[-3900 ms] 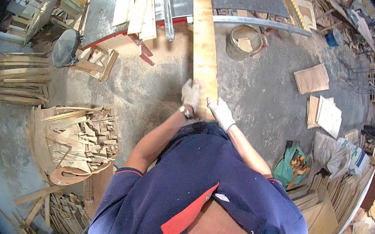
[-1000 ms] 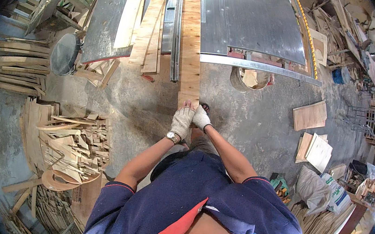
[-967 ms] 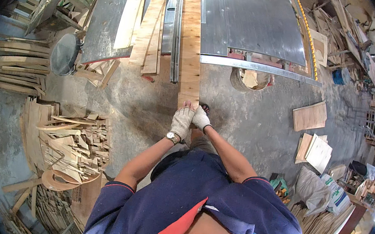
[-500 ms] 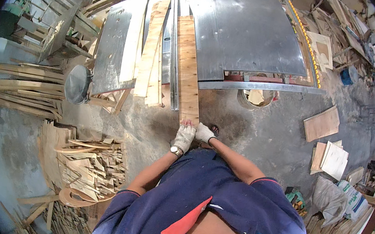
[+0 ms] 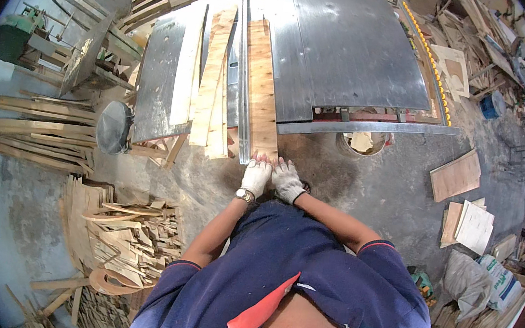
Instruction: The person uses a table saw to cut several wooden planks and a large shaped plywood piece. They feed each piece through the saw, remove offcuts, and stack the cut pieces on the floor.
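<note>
A long plywood strip (image 5: 263, 85) lies lengthwise on the metal saw table (image 5: 361, 51), along the right side of a long metal fence (image 5: 243, 76). Its near end reaches past the table edge toward me. My left hand (image 5: 256, 177), in a white work glove with bare fingertips, is closed over that end, its fingers on top and its thumb hidden. Beside it, my gloved right hand (image 5: 287, 183) touches the strip's near right corner, fingers stretched out and slightly apart. Left of the fence, loose wood strips (image 5: 212, 82) lie on the table, their ends overhanging.
A metal rail (image 5: 372, 127) runs along the table's near edge, above a round bin (image 5: 362, 142) holding wood pieces. Plywood panels (image 5: 456, 176) lie on the floor at right. Offcuts (image 5: 135, 240) are heaped at left, near a grey bucket (image 5: 113, 127) and stacked boards (image 5: 40, 130).
The plywood strip has slid slightly away from me along the fence. My right hand has moved from the strip's side to its near corner, its fingers now extended. The view has shifted a little.
</note>
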A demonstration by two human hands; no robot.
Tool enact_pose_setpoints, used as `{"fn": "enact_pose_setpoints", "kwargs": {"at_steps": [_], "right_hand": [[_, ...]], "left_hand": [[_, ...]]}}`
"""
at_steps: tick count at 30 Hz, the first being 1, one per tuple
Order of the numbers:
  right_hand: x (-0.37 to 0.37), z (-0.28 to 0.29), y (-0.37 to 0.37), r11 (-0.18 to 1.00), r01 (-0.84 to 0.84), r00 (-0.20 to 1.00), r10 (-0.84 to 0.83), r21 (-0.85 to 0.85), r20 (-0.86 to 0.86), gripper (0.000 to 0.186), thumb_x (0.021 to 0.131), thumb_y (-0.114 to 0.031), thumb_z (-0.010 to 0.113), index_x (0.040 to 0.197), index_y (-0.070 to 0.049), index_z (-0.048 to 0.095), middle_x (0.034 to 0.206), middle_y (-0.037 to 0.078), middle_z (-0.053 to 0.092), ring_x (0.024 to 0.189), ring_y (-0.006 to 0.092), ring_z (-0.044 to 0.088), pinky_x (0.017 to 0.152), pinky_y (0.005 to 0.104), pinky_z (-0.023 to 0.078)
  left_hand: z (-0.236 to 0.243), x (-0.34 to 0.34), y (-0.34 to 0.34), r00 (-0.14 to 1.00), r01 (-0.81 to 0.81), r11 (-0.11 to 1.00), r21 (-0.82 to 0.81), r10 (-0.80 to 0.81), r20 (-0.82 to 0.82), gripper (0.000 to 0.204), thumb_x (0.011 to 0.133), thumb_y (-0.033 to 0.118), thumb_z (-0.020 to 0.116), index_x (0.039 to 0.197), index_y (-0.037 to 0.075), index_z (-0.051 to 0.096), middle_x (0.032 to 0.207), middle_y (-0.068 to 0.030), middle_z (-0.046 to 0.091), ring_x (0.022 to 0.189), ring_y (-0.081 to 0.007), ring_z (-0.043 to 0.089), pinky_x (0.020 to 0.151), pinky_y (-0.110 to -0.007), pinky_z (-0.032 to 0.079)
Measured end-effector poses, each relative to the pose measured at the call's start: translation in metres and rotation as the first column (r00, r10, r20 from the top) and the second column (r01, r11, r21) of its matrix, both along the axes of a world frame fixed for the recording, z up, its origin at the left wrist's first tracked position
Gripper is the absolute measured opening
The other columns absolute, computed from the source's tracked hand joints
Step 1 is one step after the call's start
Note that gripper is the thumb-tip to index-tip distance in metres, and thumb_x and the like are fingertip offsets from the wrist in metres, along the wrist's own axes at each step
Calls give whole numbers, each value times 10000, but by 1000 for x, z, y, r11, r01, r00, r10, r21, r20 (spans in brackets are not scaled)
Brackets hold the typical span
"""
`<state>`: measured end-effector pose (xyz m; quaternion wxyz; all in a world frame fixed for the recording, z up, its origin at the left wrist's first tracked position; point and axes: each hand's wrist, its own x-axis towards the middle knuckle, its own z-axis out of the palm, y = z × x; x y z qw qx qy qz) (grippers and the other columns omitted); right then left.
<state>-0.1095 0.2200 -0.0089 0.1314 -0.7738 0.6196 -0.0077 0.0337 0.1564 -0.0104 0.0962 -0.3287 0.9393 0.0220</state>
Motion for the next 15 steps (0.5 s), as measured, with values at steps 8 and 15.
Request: {"fn": "enact_pose_setpoints", "kwargs": {"at_steps": [8,15], "right_hand": [[-5,-35,-28,996,-77,997,75,-55,-36,564,916,-240,474,1407,38,465,1445,221,497,1382,343,435,1174,540,247],[-14,-33,-62,997,-65,995,61,-52,-73,516,917,-184,435,1374,49,498,1455,222,485,1388,372,422,1176,569,226]], "left_hand": [[-15,-3,-23,999,19,999,-48,-21,-37,491,885,155,519,1347,-11,501,1439,-233,488,1389,-348,418,1169,-461,279],[-12,-16,-58,1000,11,999,-48,-11,0,474,904,149,488,1350,-12,499,1432,-222,499,1369,-328,444,1195,-448,261]]}}
